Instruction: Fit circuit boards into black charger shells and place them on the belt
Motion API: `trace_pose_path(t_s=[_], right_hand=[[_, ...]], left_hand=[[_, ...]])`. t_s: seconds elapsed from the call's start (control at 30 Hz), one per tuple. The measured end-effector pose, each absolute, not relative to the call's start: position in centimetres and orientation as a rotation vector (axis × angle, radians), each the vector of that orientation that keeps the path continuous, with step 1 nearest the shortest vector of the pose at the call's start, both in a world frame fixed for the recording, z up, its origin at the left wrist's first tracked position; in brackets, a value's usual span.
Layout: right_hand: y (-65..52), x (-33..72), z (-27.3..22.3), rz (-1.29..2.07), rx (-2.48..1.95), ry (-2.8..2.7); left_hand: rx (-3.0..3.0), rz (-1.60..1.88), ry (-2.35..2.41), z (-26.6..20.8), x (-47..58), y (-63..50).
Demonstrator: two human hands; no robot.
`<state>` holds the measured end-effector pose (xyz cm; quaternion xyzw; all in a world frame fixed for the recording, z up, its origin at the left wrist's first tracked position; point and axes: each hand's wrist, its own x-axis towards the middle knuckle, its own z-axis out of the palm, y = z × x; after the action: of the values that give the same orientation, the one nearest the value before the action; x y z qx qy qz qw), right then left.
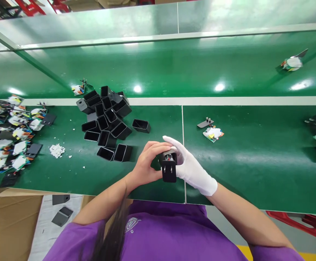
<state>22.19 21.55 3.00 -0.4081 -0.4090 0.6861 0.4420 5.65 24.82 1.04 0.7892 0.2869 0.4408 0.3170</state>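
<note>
Both hands hold a black plastic charger housing (160,158) above the front edge of the green bench. My bare left hand (150,161) wraps its left side, thumb low and fingers over the top. On the other side, my right hand (192,167) in a white glove grips it, with the index finger stretched past the top. Some coloured parts show inside the housing's opening. A black end cover (169,172) with two metal prongs hangs at the near end, tilted away from the opening. To the left stands a lone empty black housing (141,125).
A heap of black housings (106,116) lies left of centre. Farther left are many circuit boards with covers (19,134) and a small pile of white bits (57,150). One board (213,133) lies right of my hands. A cardboard box (13,221) stands below the bench at left.
</note>
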Motion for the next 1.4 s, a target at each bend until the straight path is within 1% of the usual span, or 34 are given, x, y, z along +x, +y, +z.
trace_pose_path(t_s=[0.13,0.2,0.3,0.4,0.57,0.67,1.1,1.2,1.4], right_hand=[[22.0,21.8,2.4,1.704,-1.073,-1.039],[22.2,21.8,2.3,1.659,-1.118,-1.023],[22.3,22.0,2.3,1.503,-1.226,-1.104],[22.1,22.3,2.4,1.348,-1.3,-1.243],[21.6,22.1,2.6,1.113,-1.29,-1.461],[21.5,21.8,2.6,1.011,-1.282,-1.547],[21.5,21.6,1.8,0.927,-1.292,-1.552],[21.8,21.8,1.7,0.928,-1.279,-1.62],[21.9,22.5,2.4,0.858,-1.057,-1.664]], left_hand=[[1.831,1.126,0.755,0.6,5.5,24.8],[1.706,1.042,0.727,0.7,5.3,25.0],[1.471,0.876,0.678,1.1,4.9,25.2],[1.313,0.844,0.677,1.3,4.9,25.3],[1.329,0.948,0.705,1.0,5.0,25.4],[1.352,0.946,0.708,0.8,4.9,25.5],[1.277,0.977,0.864,0.8,5.5,24.7],[1.022,0.919,0.809,0.8,5.3,25.9],[0.369,0.774,0.512,1.3,4.5,27.5]])
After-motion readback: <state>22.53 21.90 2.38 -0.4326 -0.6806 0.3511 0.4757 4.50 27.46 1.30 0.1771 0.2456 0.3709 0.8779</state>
